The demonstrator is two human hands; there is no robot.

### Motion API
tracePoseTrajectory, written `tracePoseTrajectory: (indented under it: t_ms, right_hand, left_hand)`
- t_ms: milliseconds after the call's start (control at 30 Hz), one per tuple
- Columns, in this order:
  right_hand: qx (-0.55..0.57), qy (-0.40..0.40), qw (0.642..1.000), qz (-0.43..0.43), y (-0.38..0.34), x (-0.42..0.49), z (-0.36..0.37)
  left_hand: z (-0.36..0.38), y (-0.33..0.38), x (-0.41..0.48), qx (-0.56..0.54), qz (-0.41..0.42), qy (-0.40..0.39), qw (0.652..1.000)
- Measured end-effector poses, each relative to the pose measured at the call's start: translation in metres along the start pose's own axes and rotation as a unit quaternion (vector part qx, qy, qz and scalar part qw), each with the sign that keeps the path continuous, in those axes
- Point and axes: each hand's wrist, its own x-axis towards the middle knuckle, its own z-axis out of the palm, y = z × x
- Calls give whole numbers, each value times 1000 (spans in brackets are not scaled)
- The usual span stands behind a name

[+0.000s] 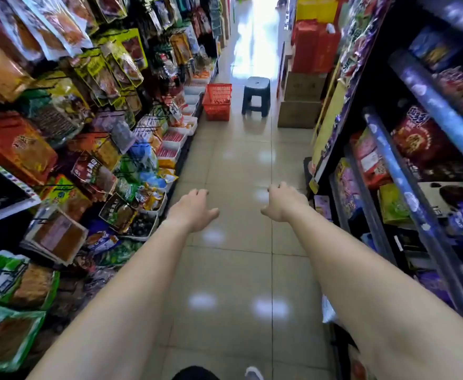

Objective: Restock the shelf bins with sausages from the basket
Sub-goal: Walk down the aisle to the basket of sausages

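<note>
Left hand (194, 208) and right hand (283, 204) are held out over the tiled aisle — fingers loosely apart, nothing gripped. The red basket (217, 102) is seen far ahead, just beside the white shelf bins (182, 127); its contents cannot be told. Risk judged: the dark stool (256, 96) near it — easily clipped on approach.

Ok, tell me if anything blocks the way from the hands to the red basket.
Nothing visible does. Bare floor tiles run from both empty hands, left and right, up to the basket. The dark stool stands beside it, off the path.
</note>
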Motion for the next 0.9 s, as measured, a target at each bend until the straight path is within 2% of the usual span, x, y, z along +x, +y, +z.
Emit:
tracePoseTrajectory:
  t_ms: [133,367,500,633,900]
  right_hand:
    - [-18,-30,999,7,-12,38,-11]
    - [-35,-25,999,8,-51,144,-30]
    - [1,-33,999,30,-76,207,-57]
    - [38,-14,998,44,-93,271,-84]
    - [80,-27,993,81,-79,393,-115]
  left_hand:
    - [-15,-11,46,3,3,-10,1000]
    - [-38,-59,167,0,17,-22,1000]
    - [-70,-87,238,-17,25,-41,999]
    - [-102,-105,312,11,42,-50,998]
    - [-131,-91,453,36,68,-88,993]
